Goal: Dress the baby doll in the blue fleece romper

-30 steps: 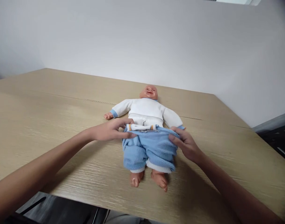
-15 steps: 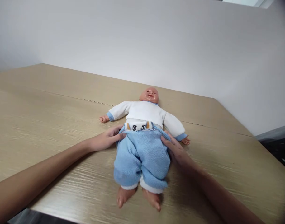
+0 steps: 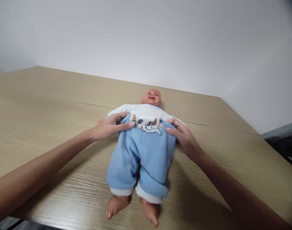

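A baby doll lies on its back, head away from me and bare feet towards me. It wears a white long-sleeved top and light blue fleece overalls with white leg cuffs. Stitched eyes and a trunk-like flap decorate the bib at the chest. My left hand pinches the overalls' upper edge on one side, thumb in front. On the other side my right hand grips the blue edge between thumb and fingers. Part of the doll's sleeves is hidden behind my hands.
The doll rests on a wooden table with a seam running across it. A pale wall stands behind the table's far edge. Something dark is beyond the right edge.
Both hands have moved up the doll's body, drawing the top of the overalls from its waist to its chest. The trouser legs look straighter, and the trunk flap now shows.
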Motion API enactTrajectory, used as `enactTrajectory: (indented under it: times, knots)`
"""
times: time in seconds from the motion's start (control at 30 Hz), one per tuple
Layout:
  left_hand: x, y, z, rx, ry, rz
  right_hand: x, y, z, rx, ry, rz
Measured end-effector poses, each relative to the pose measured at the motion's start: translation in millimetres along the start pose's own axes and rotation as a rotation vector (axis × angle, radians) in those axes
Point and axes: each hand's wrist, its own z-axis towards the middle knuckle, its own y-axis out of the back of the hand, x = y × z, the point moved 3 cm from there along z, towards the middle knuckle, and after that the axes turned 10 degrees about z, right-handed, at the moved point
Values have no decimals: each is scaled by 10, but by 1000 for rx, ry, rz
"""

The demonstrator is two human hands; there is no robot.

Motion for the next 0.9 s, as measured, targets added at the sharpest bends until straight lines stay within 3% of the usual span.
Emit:
enactTrajectory:
  times: [0.1, 0.23, 0.33, 0.43, 0.6, 0.77, 0.9]
  knots:
    - [50, 3, 110, 23, 46, -37, -184, 42, 135, -57, -28, 31]
    - [133, -62, 160, -117, 68, 138, -508, 57, 115, -27, -97, 69]
    - [162, -164, 193, -198, 53, 141, -623, 9, 74, -19, -190, 231]
    - [200, -234, 209, -188, 56, 18, -622, -11, 74, -78, -228, 374]
    - [311, -190, 120, -107, 97, -44, -619, 53, 44, -34, -177, 303]
    - [404, -194, 81, -69, 131, -177, -632, 39, -5, -48, -210, 373]
    - [421, -69, 31, -11, 117, -67, -483, 117, -70, 60, -137, 183]
